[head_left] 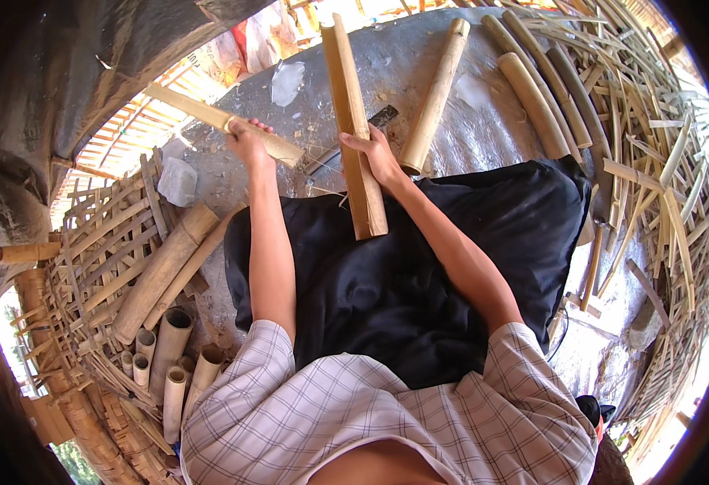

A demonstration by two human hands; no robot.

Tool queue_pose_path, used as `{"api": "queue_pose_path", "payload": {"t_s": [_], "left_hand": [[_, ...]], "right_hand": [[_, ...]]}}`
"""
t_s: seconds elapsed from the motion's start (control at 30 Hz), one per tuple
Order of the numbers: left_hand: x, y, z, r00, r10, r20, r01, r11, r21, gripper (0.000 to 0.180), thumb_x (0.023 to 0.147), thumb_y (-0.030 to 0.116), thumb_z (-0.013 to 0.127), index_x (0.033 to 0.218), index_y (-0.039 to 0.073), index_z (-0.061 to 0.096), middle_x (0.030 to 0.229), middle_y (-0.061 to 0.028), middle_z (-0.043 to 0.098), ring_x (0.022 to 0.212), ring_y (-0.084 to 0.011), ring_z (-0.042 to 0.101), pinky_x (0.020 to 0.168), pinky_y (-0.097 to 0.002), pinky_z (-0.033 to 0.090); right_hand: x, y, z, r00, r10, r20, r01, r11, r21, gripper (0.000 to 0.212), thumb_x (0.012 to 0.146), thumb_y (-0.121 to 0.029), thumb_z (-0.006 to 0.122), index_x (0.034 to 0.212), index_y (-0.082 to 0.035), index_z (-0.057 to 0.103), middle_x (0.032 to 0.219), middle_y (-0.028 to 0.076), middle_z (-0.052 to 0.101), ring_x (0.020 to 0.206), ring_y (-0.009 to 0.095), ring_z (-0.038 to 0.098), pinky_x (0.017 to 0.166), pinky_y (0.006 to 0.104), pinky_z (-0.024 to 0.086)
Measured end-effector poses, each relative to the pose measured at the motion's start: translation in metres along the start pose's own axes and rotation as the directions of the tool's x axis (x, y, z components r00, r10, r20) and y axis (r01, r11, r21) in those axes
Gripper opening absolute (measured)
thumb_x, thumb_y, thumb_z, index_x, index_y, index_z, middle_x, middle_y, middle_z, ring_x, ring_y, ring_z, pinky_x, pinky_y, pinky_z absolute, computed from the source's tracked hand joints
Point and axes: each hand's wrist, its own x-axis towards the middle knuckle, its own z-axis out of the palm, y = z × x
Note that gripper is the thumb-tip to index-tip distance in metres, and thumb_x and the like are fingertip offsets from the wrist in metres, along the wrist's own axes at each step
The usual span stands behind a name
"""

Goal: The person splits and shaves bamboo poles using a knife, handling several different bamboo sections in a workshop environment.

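Note:
My left hand [248, 147] is closed around a flat split bamboo piece [189, 105], which slants from the upper left down toward the middle. In my right hand [377, 158] is a longer bamboo half [343, 77], its fingers partly hidden behind it. This half stands lengthwise before me, its lower end over the black cloth [354, 299] across my lap. Between and behind the two pieces lies a dark flat tool [384, 116], perhaps a knife, partly covered by the longer half. A whole bamboo tube [437, 97] rests just right of my right hand.
More bamboo tubes [534, 105] lie at the far right, beside a heap of bamboo strips [633, 137]. At left are a pale block [178, 182], a thick bamboo length [164, 273], woven bamboo [100, 250] and several cut tubes [175, 327]. A stone [644, 330] sits at right.

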Motion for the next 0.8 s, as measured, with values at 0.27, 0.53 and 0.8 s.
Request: {"api": "queue_pose_path", "payload": {"t_s": [0.27,0.53,0.8], "left_hand": [[0.059,0.036,-0.084,0.868,0.097,-0.488,-0.205,0.963,-0.173,0.036,0.113,0.036,0.033,0.107,0.002,0.042,0.086,-0.0091,0.054,0.067,-0.0203,0.055,0.062,-0.0397,0.058],[-0.019,0.016,-0.002,0.974,-0.11,0.197,0.127,0.989,-0.074,0.029,0.108,0.032,0.052,0.106,0.003,0.051,0.079,-0.0074,0.059,0.062,-0.0173,0.061,0.052,-0.0337,0.055],[-0.097,-0.016,0.043,0.769,-0.275,0.576,0.258,0.959,0.113,0.045,0.106,0.049,0.055,0.105,0.004,0.057,0.078,-0.0071,0.064,0.06,-0.0146,0.063,0.05,-0.0308,0.055]], "right_hand": [[0.002,-0.011,-0.028,0.989,-0.086,-0.12,0.08,0.996,-0.049,0.049,0.096,-0.036,0.07,0.119,0.003,0.05,0.092,0.012,0.059,0.068,0.022,0.065,0.054,0.0393,0.06],[0.028,0.028,-0.033,0.983,-0.126,-0.137,-0.033,0.604,-0.796,0.069,0.091,-0.056,0.068,0.119,0.008,0.062,0.113,0.031,0.07,0.112,0.04,0.068,0.097,0.0441,0.05],[0.017,0.016,-0.04,0.836,-0.543,-0.076,0.199,0.429,-0.881,0.051,0.105,-0.046,0.054,0.11,0.004,0.062,0.099,0.027,0.066,0.1,0.047,0.06,0.089,0.0545,0.046]]}}
